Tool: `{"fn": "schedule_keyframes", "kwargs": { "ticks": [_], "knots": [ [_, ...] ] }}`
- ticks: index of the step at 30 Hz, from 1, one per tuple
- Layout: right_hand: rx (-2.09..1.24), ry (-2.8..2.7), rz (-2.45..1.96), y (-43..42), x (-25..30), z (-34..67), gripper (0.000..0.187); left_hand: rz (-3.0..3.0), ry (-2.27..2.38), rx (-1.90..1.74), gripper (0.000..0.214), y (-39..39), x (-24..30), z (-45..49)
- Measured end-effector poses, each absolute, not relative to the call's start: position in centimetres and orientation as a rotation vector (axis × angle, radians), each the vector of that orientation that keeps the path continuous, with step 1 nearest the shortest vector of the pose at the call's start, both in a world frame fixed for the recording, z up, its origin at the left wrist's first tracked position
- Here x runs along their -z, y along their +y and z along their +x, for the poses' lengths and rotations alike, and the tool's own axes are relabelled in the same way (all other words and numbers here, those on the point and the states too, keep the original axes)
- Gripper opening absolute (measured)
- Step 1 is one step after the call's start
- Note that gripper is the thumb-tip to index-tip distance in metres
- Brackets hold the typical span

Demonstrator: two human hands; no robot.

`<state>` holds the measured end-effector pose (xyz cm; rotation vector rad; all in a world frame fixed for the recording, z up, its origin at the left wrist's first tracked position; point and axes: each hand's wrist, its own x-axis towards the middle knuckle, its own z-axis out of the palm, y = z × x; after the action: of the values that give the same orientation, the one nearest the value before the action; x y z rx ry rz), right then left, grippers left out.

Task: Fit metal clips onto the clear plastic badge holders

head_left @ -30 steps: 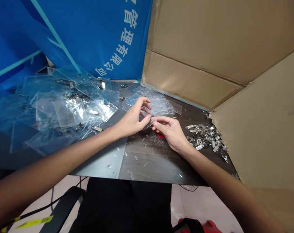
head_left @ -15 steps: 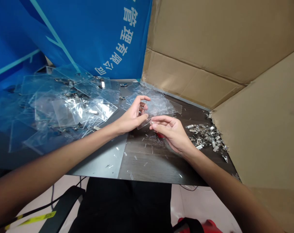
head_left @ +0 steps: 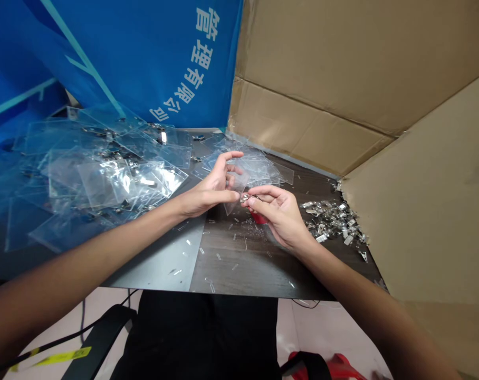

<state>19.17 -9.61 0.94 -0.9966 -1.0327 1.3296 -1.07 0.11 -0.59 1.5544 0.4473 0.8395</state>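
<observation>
Clear plastic badge holder (head_left: 232, 196) hangs tilted in the left hand's (head_left: 208, 192) narrow grip; right hand (head_left: 281, 219) pinches a small metal clip (head_left: 245, 198) touching its edge; loose clips (head_left: 332, 220) lie at 3 o'clock, stacked holders (head_left: 105, 179) at 9 o'clock, on the dark surface (head_left: 243, 269).

1. The left hand (head_left: 210, 190) and right hand (head_left: 279, 219) are seen bare, with long, slim fingers.
2. The left forearm (head_left: 93, 243) and right forearm (head_left: 354, 279) are left uncovered as far as the frame shows.
3. A plain black garment (head_left: 202, 338) is seen below the table edge; whether it is a top or trousers cannot be told.
</observation>
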Motion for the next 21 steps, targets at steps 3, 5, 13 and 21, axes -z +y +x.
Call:
{"fn": "schedule_keyframes", "kwargs": {
  "ticks": [3,5,13,21],
  "knots": [
    [-1.291,-1.045,-1.000,-9.64,-1.05,19.14,0.039,1.562,0.458,-0.846,0.097,0.19,0.62,-0.92],
    [-1.265,-1.066,-1.009,-9.70,-1.05,19.11,0.041,1.572,0.463,-0.883,0.095,0.13,0.63,-0.72],
    [-1.241,-1.084,-0.958,-9.81,-0.99,19.05,0.038,1.697,0.509,-1.018,0.091,-0.17,0.10,-0.48],
    [-1.222,-1.082,-0.961,-9.83,-0.87,19.08,0.036,1.683,0.512,-1.007,0.093,-0.21,-0.16,-0.52]
  ]
}}
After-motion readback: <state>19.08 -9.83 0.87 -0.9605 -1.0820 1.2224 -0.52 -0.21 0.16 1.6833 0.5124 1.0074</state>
